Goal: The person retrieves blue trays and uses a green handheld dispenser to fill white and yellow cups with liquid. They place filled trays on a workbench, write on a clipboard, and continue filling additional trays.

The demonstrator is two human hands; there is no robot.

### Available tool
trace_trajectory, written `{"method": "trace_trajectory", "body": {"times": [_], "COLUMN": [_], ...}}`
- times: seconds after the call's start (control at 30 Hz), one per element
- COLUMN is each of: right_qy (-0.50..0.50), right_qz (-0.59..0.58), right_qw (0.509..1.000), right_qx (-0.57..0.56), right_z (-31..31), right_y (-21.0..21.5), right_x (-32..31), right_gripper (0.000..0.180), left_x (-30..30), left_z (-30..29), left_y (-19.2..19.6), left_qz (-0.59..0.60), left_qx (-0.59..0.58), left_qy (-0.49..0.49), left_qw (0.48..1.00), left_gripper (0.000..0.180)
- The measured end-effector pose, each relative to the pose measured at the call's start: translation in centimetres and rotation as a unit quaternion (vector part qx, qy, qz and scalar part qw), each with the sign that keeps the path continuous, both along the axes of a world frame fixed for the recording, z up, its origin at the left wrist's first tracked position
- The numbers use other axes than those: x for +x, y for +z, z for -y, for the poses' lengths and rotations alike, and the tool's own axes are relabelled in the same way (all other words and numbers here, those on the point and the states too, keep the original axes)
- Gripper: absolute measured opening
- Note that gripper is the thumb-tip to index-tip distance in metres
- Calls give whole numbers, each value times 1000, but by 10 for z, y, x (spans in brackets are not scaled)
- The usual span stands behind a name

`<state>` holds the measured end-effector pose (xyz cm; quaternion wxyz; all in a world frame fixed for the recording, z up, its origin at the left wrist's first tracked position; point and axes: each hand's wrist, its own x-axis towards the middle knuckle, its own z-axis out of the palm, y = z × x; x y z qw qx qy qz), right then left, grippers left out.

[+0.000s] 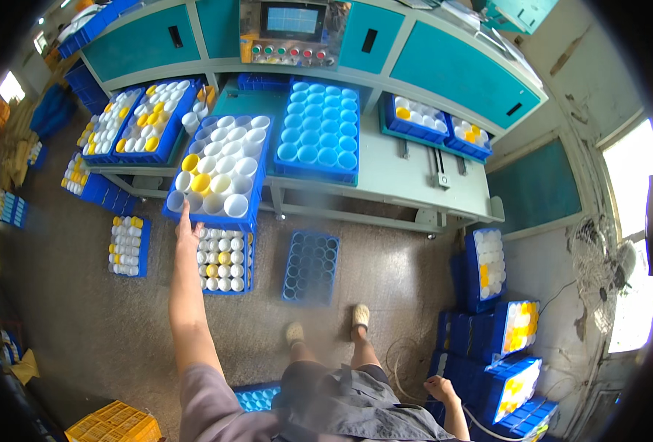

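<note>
My left arm reaches forward, and my left hand (187, 231) grips the near left corner of a blue crate (214, 221). One finger lies over the rim by a corner cup, while the other fingers are partly hidden. Rows of open white cups (230, 166) fill this crate, with a few yellow cups (200, 183) among them. The crate tilts at the bench's front edge. My right hand (438, 388) hangs low at my side, curled into a loose fist with nothing visible in it, near the stacked crates on the right.
A crate of light-blue cups (319, 125) sits on the bench (385, 166) below a control panel (292, 33). Floor obstacles include a crate of white and yellow cups (225, 261), a blue crate (311, 267), stacked crates (468, 335) and a pale hose (393, 368). A fan (599, 272) stands right.
</note>
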<state>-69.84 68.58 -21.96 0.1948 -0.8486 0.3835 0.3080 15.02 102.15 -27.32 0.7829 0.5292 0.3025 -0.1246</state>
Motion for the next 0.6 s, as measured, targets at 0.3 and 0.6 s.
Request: {"method": "trace_trajectory", "body": {"times": [0.3,0.6], "right_qy": [395,401], "right_qz": [80,463], "right_qw": [913,787], "right_qx": [58,-80], "right_z": [179,277], "right_y": [-45,17], "right_x": [226,756], "right_gripper": [22,42], "left_x": [19,-62], "left_z": [203,230], "left_y": [5,-73], "left_qz": [70,68], "left_qx": [79,229], "left_qy": [-142,-35], "left_qw": [984,970], "left_gripper": [106,49]}}
